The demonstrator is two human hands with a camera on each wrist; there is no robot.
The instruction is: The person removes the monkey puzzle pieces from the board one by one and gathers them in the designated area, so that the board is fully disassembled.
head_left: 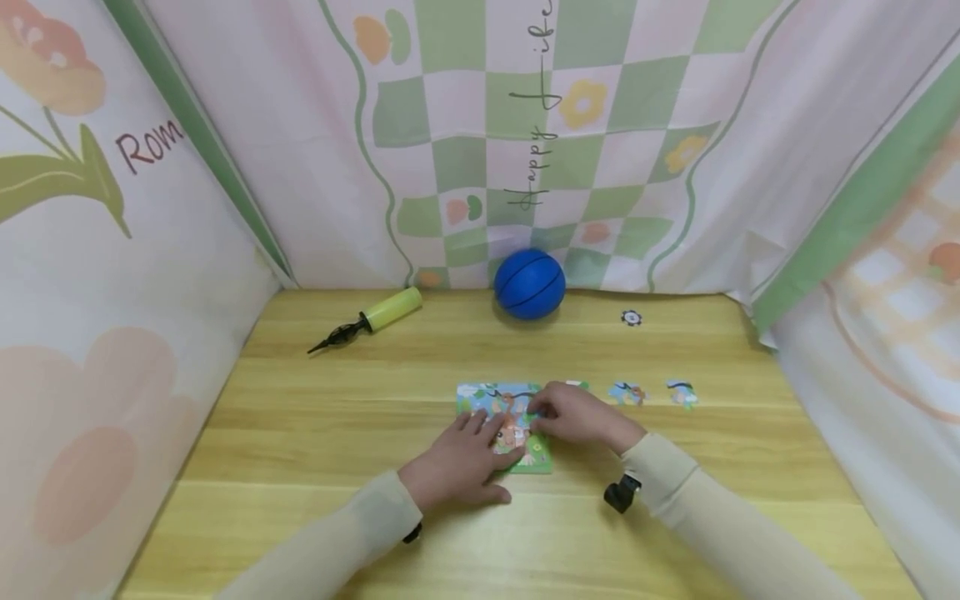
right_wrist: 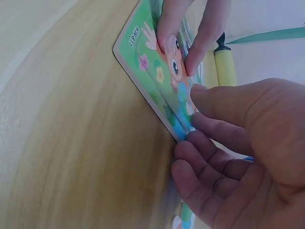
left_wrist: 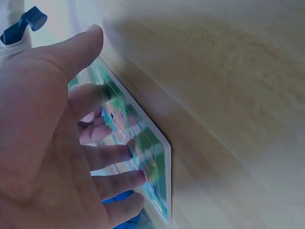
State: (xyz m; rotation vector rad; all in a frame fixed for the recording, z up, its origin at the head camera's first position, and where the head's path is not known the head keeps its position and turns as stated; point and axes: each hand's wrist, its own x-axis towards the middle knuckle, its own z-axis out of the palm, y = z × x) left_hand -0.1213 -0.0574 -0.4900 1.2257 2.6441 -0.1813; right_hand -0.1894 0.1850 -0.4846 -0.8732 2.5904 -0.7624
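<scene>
A colourful jigsaw puzzle (head_left: 480,394) in a green-edged tray lies on the wooden table, with a cartoon animal's face on it. My left hand (head_left: 463,460) rests across its left and lower part, fingers spread and fingertips touching the picture. At the puzzle's right edge, my right hand (head_left: 581,414) pinches a puzzle piece between thumb and forefinger; the fingers largely hide it. In the right wrist view, the right thumb and forefinger are close together at the tray's (right_wrist: 143,78) edge, with the other fingers curled beside it.
Loose puzzle pieces (head_left: 627,392) lie to the right, one (head_left: 682,393) farthest out and another (head_left: 577,384) partly behind my right hand. Farther back are a blue ball (head_left: 529,284), a yellow-green hand pump (head_left: 393,309) and a small black-and-white disc (head_left: 632,317). Printed curtains (head_left: 457,100) enclose the table.
</scene>
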